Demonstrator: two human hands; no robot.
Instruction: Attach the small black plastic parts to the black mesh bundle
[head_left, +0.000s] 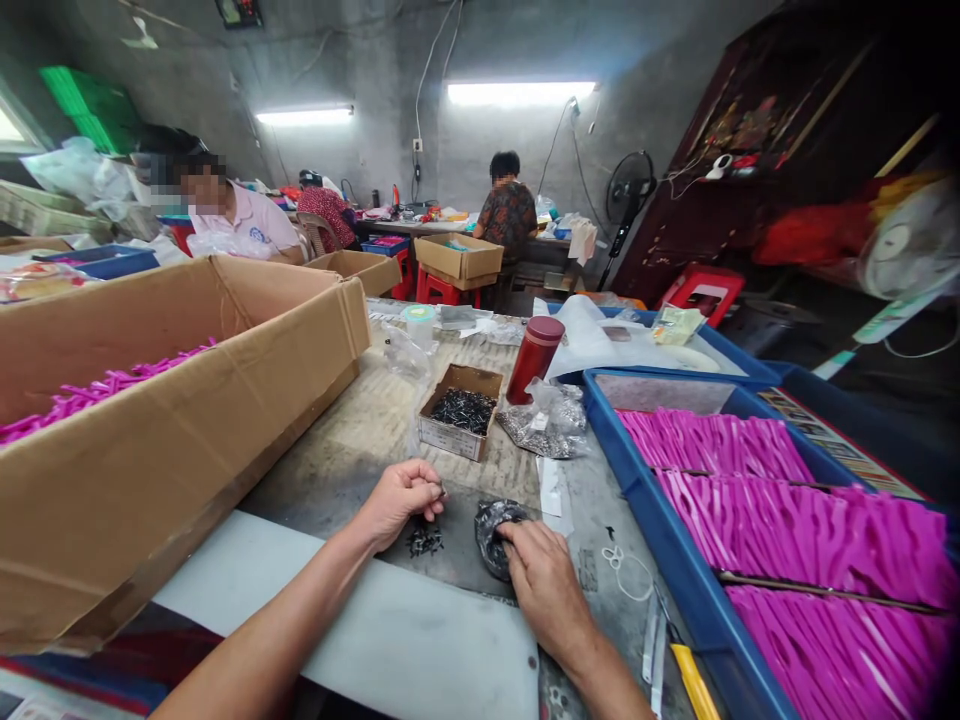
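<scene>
My left hand (409,497) is closed in a pinch above the worktop, with a tiny dark bit at its fingertips too small to name. Just below it lies a loose pile of small black pieces (425,541). My right hand (546,575) reaches over the rim of a small round dish (488,516) lined with dark, crinkled plastic. Its fingertips are hidden inside, so what they touch does not show. Behind the hands stands a small cardboard box (452,440) of black and silvery pin-like pieces (463,409).
A large cardboard box (187,430) with magenta pieces fills the left. To the right, a blue crate (637,500) holds rows of magenta strips (795,520). A red canister (535,360), bagged metal parts (551,425) and a yellow-handled tool (694,680) lie around. Several people sit further back.
</scene>
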